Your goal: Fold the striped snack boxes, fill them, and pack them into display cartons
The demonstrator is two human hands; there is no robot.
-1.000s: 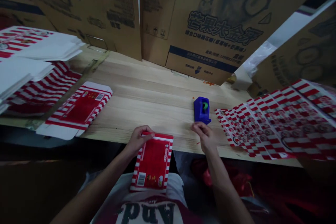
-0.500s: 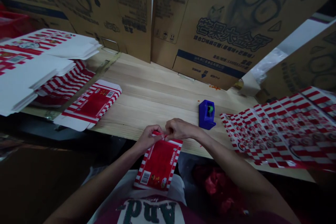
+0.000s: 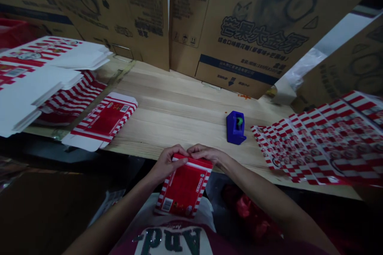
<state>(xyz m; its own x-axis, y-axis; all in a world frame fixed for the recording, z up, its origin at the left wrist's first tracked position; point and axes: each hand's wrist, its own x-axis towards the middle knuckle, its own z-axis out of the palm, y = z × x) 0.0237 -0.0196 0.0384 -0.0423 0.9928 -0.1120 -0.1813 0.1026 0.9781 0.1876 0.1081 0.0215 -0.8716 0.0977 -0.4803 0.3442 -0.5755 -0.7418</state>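
A red carton (image 3: pixel 185 185) with striped white-and-red borders leans against my body at the table's front edge, its barcode corner low. At its top left corner my left hand (image 3: pixel 169 163) is closed on it, the thumb lying across the front face. My right hand (image 3: pixel 206 153) pinches the top edge, fingers bent behind it and partly hidden. The top end of the carton looks folded over. On the table to the left lies a flat carton of the same print (image 3: pixel 109 117), its white end flaps sticking out.
A blue tape dispenser (image 3: pixel 235 127) stands right of my hands. Stacked flat cartons (image 3: pixel 44 71) fill the left side, and overlapping striped cartons (image 3: pixel 320 143) the right. Large brown cardboard boxes (image 3: pixel 239 40) wall off the back. Red wrapping (image 3: pixel 248 211) lies below the table edge.
My right hand has opened from a tight fist-like pinch and lies lower along the carton's top edge. The top end now looks flatter, with my left thumb across the front.
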